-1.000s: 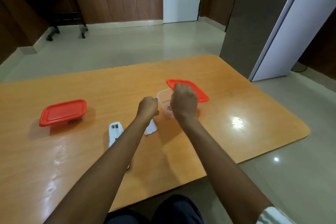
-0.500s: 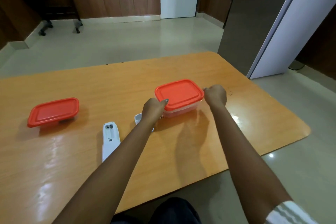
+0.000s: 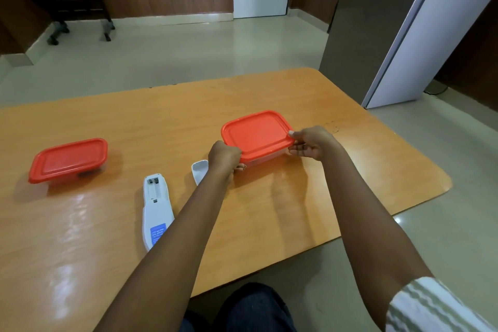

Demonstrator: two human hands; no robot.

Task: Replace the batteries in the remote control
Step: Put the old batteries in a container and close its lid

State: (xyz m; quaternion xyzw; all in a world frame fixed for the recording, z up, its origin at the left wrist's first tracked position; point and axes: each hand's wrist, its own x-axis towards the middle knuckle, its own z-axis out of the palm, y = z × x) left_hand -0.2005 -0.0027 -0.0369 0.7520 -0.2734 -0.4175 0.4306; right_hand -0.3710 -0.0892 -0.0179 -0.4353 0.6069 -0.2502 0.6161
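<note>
**benchwatcher:** So where are you in the battery swap right now?

**remote_op:** From my feed, the remote control (image 3: pixel 156 210) is lying back-up on the counter (image 3: pixel 350 183), near side, left of centre. Its battery bay at the far end is open. The loose battery cover (image 3: pixel 200 171) sits just right of it, partly tucked behind the left wrist. Both hands are busy with the red-lidded container (image 3: pixel 257 137) in the middle of the counter. The left hand (image 3: pixel 225 158) has its grip clenched on the near-left corner, and the right hand (image 3: pixel 311 143) is pinching the lid's right edge, thumb on top and fingers under the rim. I'd call this the lid-handling step on the battery box, either pressing it shut or prying it up. I can't say which from one look.

**benchwatcher:** And the next move?

**remote_op:** My guess is the bay is what matters. If it's already loaded, the cover has to slide back on. If not, the cells have to go in the right way round first.

**benchwatcher:** Can't you just see whether it's loaded?

**remote_op:** Not really. I see contacts or cell ends at the bay's far end, but it's too small to tell. The lid hides the box contents too. There's a second red-lidded container (image 3: pixel 68 160) far left, also shut, contents unknown. No loose batteries are in view anywhere.
</note>
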